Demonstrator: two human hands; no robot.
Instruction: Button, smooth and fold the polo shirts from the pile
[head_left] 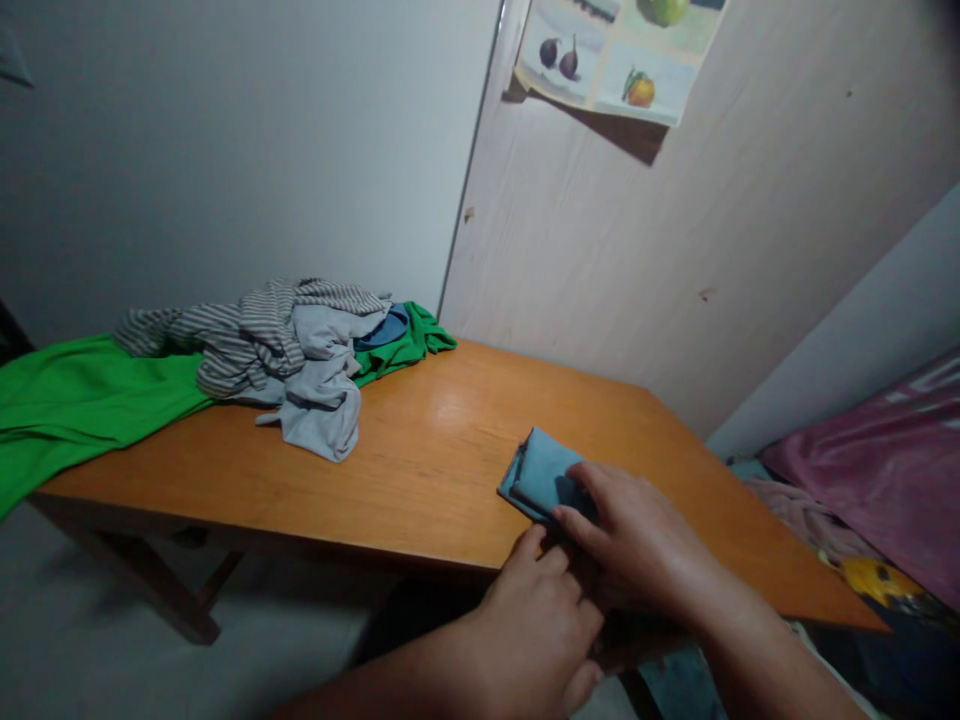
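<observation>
A small folded blue cloth (551, 470), probably a garment, lies near the front edge of the wooden table (420, 500). My right hand (637, 520) is closed on its right end, with the thumb and fingers pressed on top. Just below, my left hand (540, 610) has its fingers bent against the near edge of the same cloth. The fingertips of the left hand are partly hidden under the right hand.
On the table's left lies a heap of loose clothes: a striped garment (262, 330), a light grey one (322, 400) and a bright green one (97, 390) hanging over the edge. A fruit poster (607, 80) hangs on the wall behind. Pink fabric (870, 480) lies at the right.
</observation>
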